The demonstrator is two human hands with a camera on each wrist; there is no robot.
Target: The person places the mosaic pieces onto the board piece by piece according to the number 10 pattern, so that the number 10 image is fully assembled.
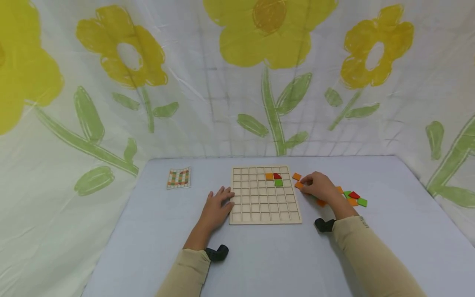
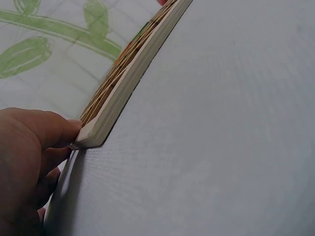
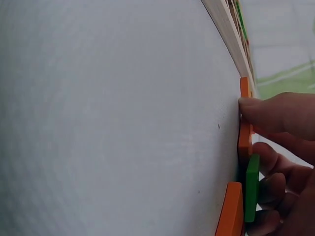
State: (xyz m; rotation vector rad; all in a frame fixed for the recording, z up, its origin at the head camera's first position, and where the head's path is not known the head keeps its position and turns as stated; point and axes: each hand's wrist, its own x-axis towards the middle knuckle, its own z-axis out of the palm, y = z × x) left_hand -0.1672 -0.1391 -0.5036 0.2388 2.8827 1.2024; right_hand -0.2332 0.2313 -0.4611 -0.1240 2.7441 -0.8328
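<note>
A flowered curtain (image 1: 208, 103) hangs behind a pale table (image 1: 259, 260). On the table lies a wooden grid board (image 1: 259, 206) bearing orange, red and green pieces near its far edge. The left hand (image 1: 216, 210), fingers loosely spread, touches the board's left edge. Just beside its right edge, the right hand (image 1: 322, 187) pinches an orange tile (image 1: 299, 185), with loose tiles (image 1: 353, 202) around it.

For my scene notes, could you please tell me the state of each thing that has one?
Grid board: flat, only three cells filled.
Loose tiles: scattered, off the board.
Patterned card: lying left of the board.
Left grip: relaxed, touching the board's left edge.
Right grip: curled, touching an orange tile beside the board.
</note>
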